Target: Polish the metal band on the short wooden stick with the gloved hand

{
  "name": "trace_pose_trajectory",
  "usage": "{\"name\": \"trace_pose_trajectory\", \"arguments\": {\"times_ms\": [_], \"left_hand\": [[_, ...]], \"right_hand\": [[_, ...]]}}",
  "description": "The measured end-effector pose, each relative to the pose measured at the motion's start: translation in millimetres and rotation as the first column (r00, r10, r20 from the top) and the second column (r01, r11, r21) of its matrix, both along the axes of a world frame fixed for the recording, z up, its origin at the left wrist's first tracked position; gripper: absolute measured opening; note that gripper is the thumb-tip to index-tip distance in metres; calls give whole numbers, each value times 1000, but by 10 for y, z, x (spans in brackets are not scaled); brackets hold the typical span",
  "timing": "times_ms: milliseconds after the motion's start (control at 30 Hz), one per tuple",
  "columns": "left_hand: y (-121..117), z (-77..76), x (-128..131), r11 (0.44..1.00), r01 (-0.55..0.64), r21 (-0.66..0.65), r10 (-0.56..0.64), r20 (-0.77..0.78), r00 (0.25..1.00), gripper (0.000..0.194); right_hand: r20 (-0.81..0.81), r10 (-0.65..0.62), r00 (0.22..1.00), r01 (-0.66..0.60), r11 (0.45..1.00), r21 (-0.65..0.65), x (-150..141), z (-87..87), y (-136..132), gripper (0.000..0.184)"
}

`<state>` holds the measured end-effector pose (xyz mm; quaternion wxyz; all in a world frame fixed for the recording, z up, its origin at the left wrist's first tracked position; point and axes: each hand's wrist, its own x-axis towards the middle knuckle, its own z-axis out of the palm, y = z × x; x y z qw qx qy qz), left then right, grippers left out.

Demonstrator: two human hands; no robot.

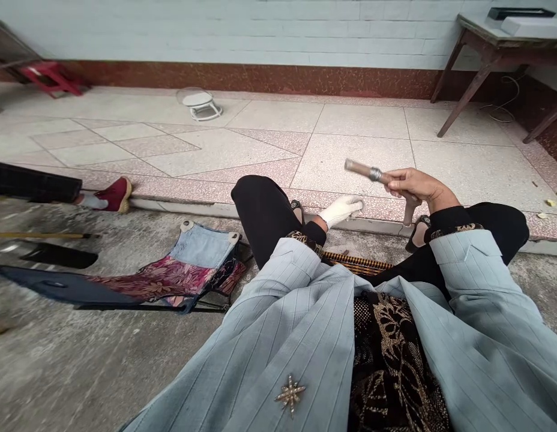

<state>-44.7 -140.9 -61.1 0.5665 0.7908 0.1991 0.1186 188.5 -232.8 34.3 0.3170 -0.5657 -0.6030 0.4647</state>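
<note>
Cream tiles (362,120) stretch from hands (414,183) to wall (305,33).

right fingers (398,184): around wire-bound brown tool (375,174) | gloved left fingers (352,207): near tiled step (463,180) | white stool (200,100): near wall (215,36)

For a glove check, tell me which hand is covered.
The left hand, in a white glove; the right hand is bare, holding a brown tool.

Single head-worn view, facing forward and steeply down. Nearest the lens: wearer's pinstriped light-blue jacket (278,336), on the near side of the grip. Grip of the right hand (409,185) at mid-range, right of centre. Coverage runs beyond the grip to the pale block-patterned wall (278,30), farthest surface.
</note>
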Motion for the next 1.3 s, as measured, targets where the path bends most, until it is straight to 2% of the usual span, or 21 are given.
{"name": "trace_pose_trajectory", "arguments": {"times_ms": [67, 100, 167, 233, 300, 367, 400, 500, 600, 667, 733, 800, 867, 933, 1067, 1167, 1233, 1300], "left_hand": [[-47, 24, 10, 999, 52, 7, -52, 22, 998, 24], [-72, 43, 12, 997, 61, 36, -63, 33, 997, 24], [-115, 87, 15, 991, 71, 115, -76, 32, 997, 24], [-140, 132, 15, 974, 83, 210, -85, 0, 996, 23], [-143, 177, 13, 943, 102, 317, -94, -40, 995, 23], [-131, 223, 9, 916, 70, 395, -54, -52, 997, 22], [-121, 244, 6, 909, 39, 415, -20, -49, 999, 21], [-90, 287, -6, 910, -41, 413, 61, -36, 997, 19], [-51, 287, -20, 930, -84, 359, 102, -33, 994, 16], [-21, 266, -27, 949, -117, 293, 131, -29, 991, 15], [1, 233, -31, 966, -139, 219, 148, -25, 989, 15], [7, 197, -29, 977, -156, 145, 161, -23, 987, 16], [-5, 165, -25, 985, -150, 91, 153, -30, 988, 18], [-29, 142, -20, 988, -137, 67, 140, -36, 990, 19], [-80, 114, -8, 993, -86, 78, 90, -55, 994, 19], [-109, 100, 6, 992, -36, 123, 45, -71, 996, 16], [-118, 98, 14, 988, -5, 157, 18, -79, 997, 14], [-117, 104, 14, 983, 9, 184, 5, -75, 997, 13]], "right_hand": [[36, -212, 977, 211, 977, 25, 37, -68, 58, 39], [104, -289, 952, 288, 957, 21, 49, -121, 92, 38], [318, -363, 876, 374, 927, 29, 51, -227, 152, 38], [554, -326, 766, 355, 933, 59, 25, -302, 190, 37], [722, -234, 651, 277, 959, 60, -13, -341, 206, 36], [807, -118, 578, 191, 981, 6, -39, -363, 211, 35], [823, -51, 566, 150, 988, -42, -44, -377, 211, 34], [764, 191, 617, 3, 969, -245, -42, -438, 198, 30], [554, 440, 707, -205, 877, -435, -52, -453, 148, 34], [374, 547, 748, -371, 813, -448, -70, -371, 87, 42], [216, 569, 793, -479, 803, -356, -84, -213, 9, 51], [139, 442, 886, -407, 886, -221, -83, -39, -65, 56], [75, 253, 964, -246, 965, -96, -65, 75, -108, 52], [54, 110, 992, -108, 993, -45, -39, 91, -107, 47], [100, -54, 994, 60, 996, -66, 21, -68, -1, 43], [260, -212, 942, 231, 972, -42, 65, -192, 103, 44], [509, -258, 821, 310, 951, -17, 77, -255, 161, 42], [711, -191, 677, 306, 951, -35, 59, -314, 201, 37]]}}
